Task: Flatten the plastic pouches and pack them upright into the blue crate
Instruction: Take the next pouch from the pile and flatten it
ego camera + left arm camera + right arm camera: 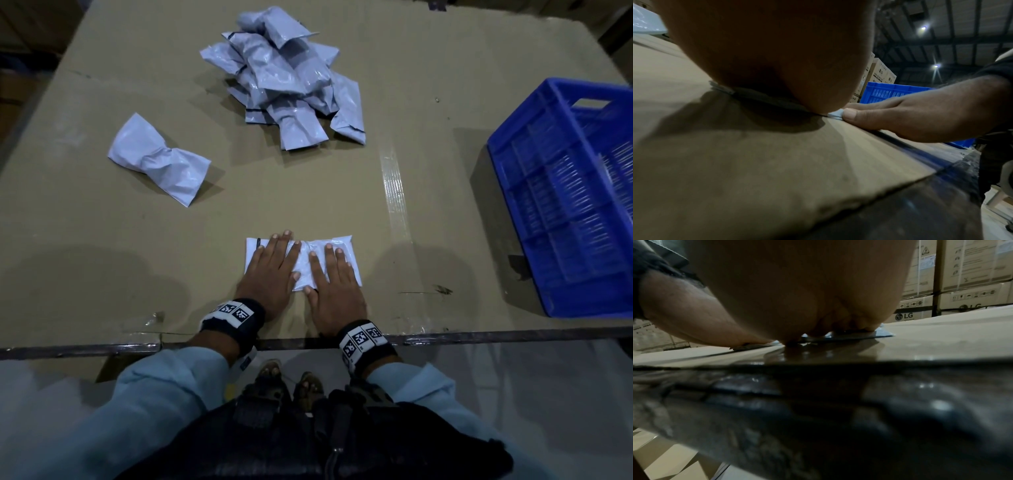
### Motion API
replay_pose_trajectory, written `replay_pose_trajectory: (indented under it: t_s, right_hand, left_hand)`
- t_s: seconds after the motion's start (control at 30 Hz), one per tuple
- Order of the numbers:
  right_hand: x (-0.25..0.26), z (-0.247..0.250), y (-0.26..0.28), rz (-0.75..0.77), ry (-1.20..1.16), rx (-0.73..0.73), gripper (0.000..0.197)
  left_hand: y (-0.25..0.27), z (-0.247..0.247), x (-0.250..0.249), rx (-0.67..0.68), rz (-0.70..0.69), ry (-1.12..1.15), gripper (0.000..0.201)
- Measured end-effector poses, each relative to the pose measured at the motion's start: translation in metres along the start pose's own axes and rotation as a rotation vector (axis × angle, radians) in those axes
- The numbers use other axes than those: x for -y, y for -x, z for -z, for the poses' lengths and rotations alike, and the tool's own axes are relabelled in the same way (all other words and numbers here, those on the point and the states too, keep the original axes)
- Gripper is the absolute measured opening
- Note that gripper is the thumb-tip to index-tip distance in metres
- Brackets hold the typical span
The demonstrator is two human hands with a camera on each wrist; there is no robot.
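Item 1: flat pale-grey plastic pouch, lying near the front edge of the brown cardboard-covered table. Both hands bear on it. Left hand: palm down, fingers straight and slightly spread, covering the pouch's left half. Right hand: palm down, fingers straight and held close together, thumb out toward the left hand, covering the right half. Neither hand pinches or curls round anything.

Item 2: twisted, crumpled pale-grey pouch, alone at the table's left, well apart from the hands.

Item 3: heap of unflattened pale-grey pouches, at the table's far middle.

Item 4: blue slatted plastic crate, at the table's right edge, tilted on its side; no pouch visible inside it.

Risks, as judged: trapped air could spring the pouch back if the palms lift too soon. Uneven pressure could set a crease across the middle, between the 2 hands. The slick film could slide toward the nearby table edge. A tilted crate could let upright pouches topple.

View differences: the head view alone shows finger spread, heap, stray pouch and crate interior. The left wrist view shows the right thumb tip touching a lifted pouch corner, which is hidden from above. The right wrist view shows the pouch's thin edge flat on the table and stacked printed cartons behind; finger positions there cannot be told.
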State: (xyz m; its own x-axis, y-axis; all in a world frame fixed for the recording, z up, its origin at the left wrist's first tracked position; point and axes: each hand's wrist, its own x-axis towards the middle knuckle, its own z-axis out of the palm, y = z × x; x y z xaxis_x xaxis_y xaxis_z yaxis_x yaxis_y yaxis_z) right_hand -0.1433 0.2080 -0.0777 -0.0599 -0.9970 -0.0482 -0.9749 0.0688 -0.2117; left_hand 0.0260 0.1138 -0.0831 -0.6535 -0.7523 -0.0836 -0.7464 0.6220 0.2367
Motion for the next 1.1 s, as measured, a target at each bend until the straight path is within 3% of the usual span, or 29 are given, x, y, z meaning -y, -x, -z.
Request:
replay_pose_trajectory:
  t_s: [0.37, 0.5, 0.67, 0.9, 1.1]
  right_hand:
    - [-0.001, 0.003, 0.000, -0.004, -0.061, 0.013, 0.067]
    - [0.006, 0.023, -0.008, -0.125, -0.086, -0.017, 0.068]
    - [0.003, 0.031, -0.020, -0.139, 0.048, 0.066, 0.065]
    - [0.002, 0.021, -0.015, -0.175, 0.075, 0.016, 0.079]
    - [-0.001, 0.022, -0.017, -0.236, 0.040, 0.031, 0.097]
  left_hand:
    - [0.001, 0.006, -0.002, 0.043, 0.016, 0.034, 0.071]
    - [0.001, 0.005, 0.003, 0.067, 0.014, 0.049, 0.073]
    - [-0.002, 0.007, 0.006, 0.100, 0.028, 0.069, 0.081]
    - [0.006, 0.008, 0.010, 0.008, 0.075, 0.094, 0.094]
    - [0.009, 0.009, 0.010, 0.056, 0.193, 0.095, 0.103]
